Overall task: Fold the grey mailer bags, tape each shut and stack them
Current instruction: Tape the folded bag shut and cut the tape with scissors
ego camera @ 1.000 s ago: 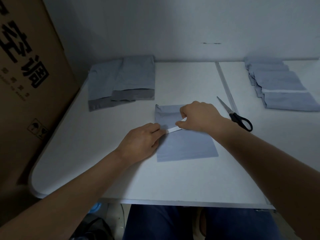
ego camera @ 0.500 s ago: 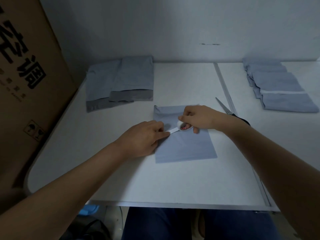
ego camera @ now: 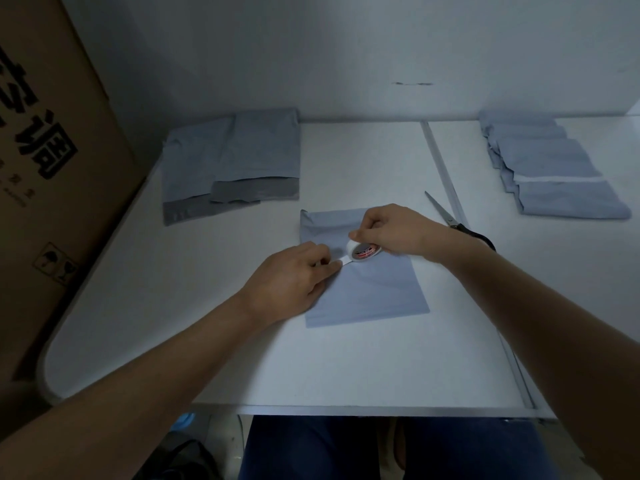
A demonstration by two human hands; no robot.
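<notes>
Taping a folded grey bag in the middle of the counter

The right hand (ego camera: 394,230) grips the tape roll (ego camera: 363,250) on the folded bag (ego camera: 374,289); the left hand (ego camera: 294,278) pinches the loose tape end (ego camera: 341,262) at the bag's left edge. Unfolded bags (ego camera: 235,161) lie at the back left, the stack (ego camera: 554,174) at the back right, scissors (ego camera: 457,220) between

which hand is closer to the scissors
Right. The right hand holds the tape roll just left of the scissors, its wrist over their handles. The left hand is farther left, pinching the tape end.
</notes>
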